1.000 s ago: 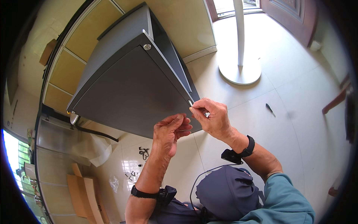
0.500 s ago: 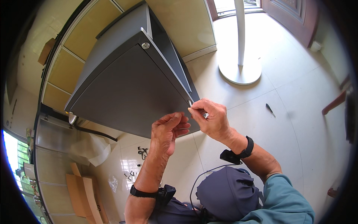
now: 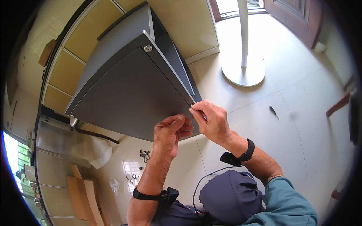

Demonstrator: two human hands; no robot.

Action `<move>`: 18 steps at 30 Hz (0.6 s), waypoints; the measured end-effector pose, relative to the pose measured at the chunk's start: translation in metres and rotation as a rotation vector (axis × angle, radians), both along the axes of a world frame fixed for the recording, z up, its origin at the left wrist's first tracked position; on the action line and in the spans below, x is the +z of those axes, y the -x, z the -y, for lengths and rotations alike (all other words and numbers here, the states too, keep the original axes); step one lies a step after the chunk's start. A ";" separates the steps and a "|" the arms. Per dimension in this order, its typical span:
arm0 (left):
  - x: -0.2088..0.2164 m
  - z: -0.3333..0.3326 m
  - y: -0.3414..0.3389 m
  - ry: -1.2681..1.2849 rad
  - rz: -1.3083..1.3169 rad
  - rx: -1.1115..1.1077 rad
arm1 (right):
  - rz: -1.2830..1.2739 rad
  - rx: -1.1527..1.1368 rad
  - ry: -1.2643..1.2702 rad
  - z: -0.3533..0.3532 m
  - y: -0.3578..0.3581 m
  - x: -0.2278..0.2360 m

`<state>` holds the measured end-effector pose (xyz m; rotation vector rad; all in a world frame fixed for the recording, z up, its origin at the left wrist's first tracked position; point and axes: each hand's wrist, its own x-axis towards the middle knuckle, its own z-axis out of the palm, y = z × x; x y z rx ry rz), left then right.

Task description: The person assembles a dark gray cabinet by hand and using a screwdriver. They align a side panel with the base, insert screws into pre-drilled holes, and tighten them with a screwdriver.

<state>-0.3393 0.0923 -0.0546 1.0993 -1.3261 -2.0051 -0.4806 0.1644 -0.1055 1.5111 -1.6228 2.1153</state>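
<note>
A large dark grey cabinet (image 3: 124, 90) with light edge strips lies in front of me. My right hand (image 3: 212, 122) is at its near right corner, thumb and forefinger pinching a small metal pin (image 3: 192, 105). The pin's lower end is hidden by my fingertips. Close to its left, my left hand (image 3: 171, 132) hovers before the flat panel, fingers curled and thumb laid against them; anything held there is hidden. A round silver fastener with a cross slot (image 3: 148, 48) sits in the panel's upper corner.
A white pole stand (image 3: 243, 77) rises beyond the cabinet. A small dark tool (image 3: 273, 110) lies on the tiles at right. Black hooks (image 3: 144, 154), small metal parts (image 3: 132, 177), a clear plastic bag (image 3: 114, 186) and an open cardboard box (image 3: 85, 196) are at lower left.
My right hand has shifted very slightly left, and less of the metal pin shows above its fingertips. The left hand stays nearly in place.
</note>
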 end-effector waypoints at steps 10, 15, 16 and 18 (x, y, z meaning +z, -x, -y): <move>0.000 -0.001 0.008 0.003 -0.047 -0.001 | -0.218 -0.071 0.060 0.005 0.010 -0.001; 0.007 -0.006 0.015 -0.025 -0.026 -0.025 | -0.214 -0.089 -0.001 0.002 0.016 -0.006; 0.007 -0.006 0.017 -0.025 -0.024 -0.029 | -0.178 -0.067 0.031 0.004 0.016 -0.006; 0.006 -0.005 0.019 -0.038 -0.046 0.010 | -0.139 -0.045 0.065 0.005 0.015 -0.005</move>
